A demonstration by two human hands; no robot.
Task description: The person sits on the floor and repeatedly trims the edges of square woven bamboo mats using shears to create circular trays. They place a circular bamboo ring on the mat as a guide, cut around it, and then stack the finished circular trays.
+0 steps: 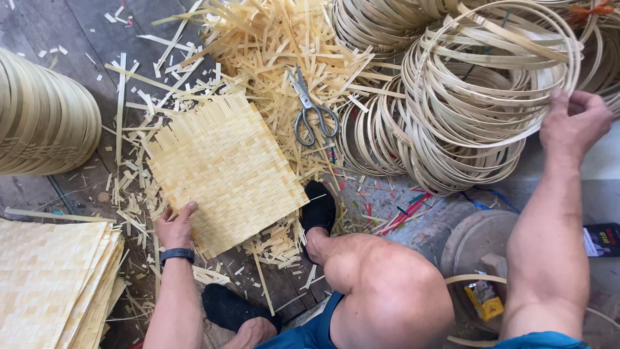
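- left hand (175, 226): forearm runs up from the bottom edge, a dark band on the wrist; palm down, fingers together and pinched on the near corner of one woven bamboo mat (226, 171), thumb on top.
- the woven bamboo mat lies flat on the plank floor (84, 26), spreading away from the left fingertips; its far edge ends in loose, unwoven strips.
- one stack of finished mats (51, 284) sits to the outside of the left fingers; sheet count cannot be told, and the stack is cut off by the frame.
- two feet in black shoes (320, 207) rest between the hands; one bare knee hides the floor below them.
- right hand (575, 119): arm stretched forward and raised, fingers curled shut on the rim of a bundle of bamboo hoops (478, 97); fingertips are hidden behind the rim.
- hoop count cannot be made out; further bundles beyond are cut off at the top edge.
- one pair of scissors (310, 110) lies beyond the left fingers, blades closed, on a heap of bamboo offcuts (271, 39).
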